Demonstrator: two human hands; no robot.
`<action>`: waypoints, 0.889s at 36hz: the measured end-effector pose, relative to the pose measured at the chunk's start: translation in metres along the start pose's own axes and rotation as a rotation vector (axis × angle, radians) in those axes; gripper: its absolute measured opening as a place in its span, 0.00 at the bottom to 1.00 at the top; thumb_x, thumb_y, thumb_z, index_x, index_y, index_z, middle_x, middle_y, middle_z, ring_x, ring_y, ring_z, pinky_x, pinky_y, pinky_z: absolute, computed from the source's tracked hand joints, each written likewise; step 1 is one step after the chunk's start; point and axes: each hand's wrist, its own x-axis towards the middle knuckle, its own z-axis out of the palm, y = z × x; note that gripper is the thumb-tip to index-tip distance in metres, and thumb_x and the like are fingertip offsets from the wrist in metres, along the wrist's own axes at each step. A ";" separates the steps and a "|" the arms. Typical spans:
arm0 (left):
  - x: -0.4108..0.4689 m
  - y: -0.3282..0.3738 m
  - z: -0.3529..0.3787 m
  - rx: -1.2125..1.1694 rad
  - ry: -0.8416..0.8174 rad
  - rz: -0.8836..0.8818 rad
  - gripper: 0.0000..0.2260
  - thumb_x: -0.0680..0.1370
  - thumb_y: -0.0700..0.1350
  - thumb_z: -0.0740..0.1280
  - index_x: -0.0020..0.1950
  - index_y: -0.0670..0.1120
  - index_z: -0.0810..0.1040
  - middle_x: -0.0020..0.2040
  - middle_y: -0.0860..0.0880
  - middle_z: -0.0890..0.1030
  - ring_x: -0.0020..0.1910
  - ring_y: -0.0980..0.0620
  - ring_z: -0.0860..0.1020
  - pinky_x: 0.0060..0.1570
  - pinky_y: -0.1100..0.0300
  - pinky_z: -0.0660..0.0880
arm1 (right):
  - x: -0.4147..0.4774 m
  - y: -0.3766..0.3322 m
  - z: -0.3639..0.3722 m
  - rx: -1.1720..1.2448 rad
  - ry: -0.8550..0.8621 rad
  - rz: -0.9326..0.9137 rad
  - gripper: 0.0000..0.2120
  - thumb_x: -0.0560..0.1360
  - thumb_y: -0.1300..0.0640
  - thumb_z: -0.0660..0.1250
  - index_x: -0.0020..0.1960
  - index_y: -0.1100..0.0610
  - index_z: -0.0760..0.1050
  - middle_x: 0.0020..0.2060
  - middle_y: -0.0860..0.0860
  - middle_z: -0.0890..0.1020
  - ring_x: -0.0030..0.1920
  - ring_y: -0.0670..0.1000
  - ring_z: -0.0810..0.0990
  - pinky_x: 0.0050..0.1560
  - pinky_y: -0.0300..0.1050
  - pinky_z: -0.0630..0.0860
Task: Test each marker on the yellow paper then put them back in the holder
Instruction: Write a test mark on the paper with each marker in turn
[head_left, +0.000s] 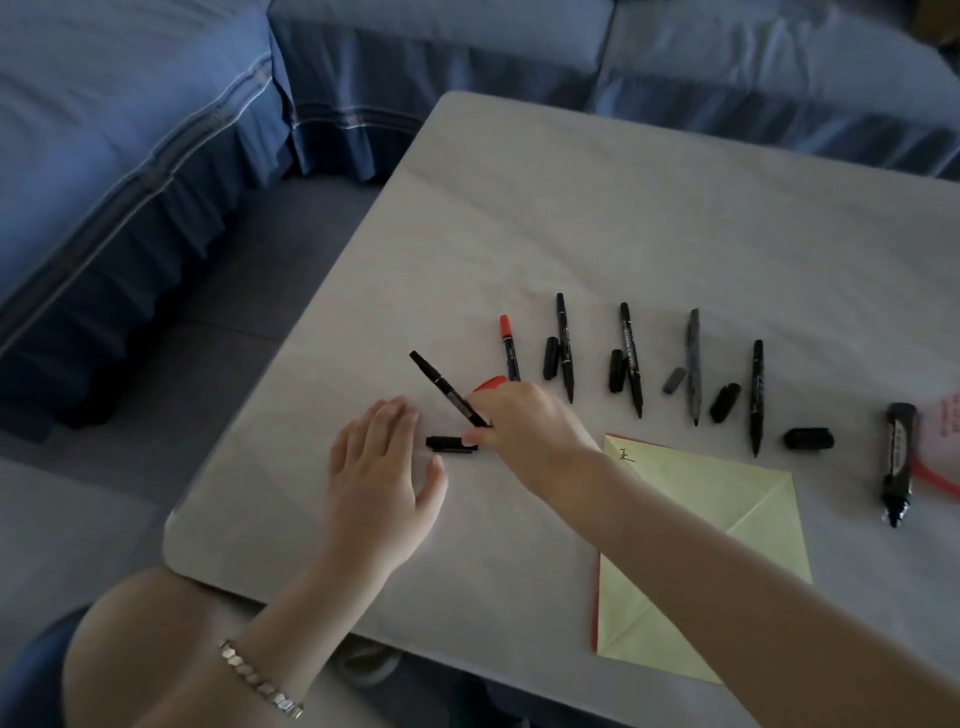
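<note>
Left hand (382, 478) beside cap (451, 443); marker (448, 388) in right hand (524, 423).

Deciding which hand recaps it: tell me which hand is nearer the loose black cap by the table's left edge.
Right. The right hand, holding a black marker, has fingertips touching the black cap; the left hand rests flat just left of it.

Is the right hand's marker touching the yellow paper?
No. The right hand holds the black marker tilted over bare table, well left of the yellow paper.
</note>
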 end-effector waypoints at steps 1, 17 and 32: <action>0.000 0.000 0.000 0.003 -0.006 -0.003 0.23 0.72 0.52 0.56 0.60 0.41 0.76 0.61 0.43 0.78 0.62 0.44 0.74 0.63 0.49 0.66 | 0.002 0.001 0.002 -0.005 0.006 0.001 0.13 0.75 0.52 0.64 0.52 0.62 0.75 0.44 0.55 0.74 0.49 0.60 0.77 0.45 0.48 0.72; 0.000 0.001 -0.003 0.017 -0.061 -0.014 0.25 0.73 0.55 0.53 0.63 0.41 0.74 0.63 0.44 0.76 0.64 0.45 0.72 0.64 0.48 0.66 | 0.002 0.012 -0.019 0.011 0.183 0.434 0.13 0.76 0.54 0.60 0.36 0.59 0.67 0.38 0.54 0.75 0.40 0.57 0.73 0.36 0.43 0.67; -0.006 0.004 -0.009 -0.153 0.020 -0.051 0.27 0.76 0.55 0.51 0.71 0.42 0.63 0.66 0.40 0.72 0.66 0.42 0.70 0.67 0.43 0.61 | -0.051 0.044 -0.044 1.049 0.285 0.396 0.10 0.73 0.57 0.67 0.34 0.60 0.78 0.23 0.49 0.67 0.23 0.46 0.62 0.22 0.32 0.61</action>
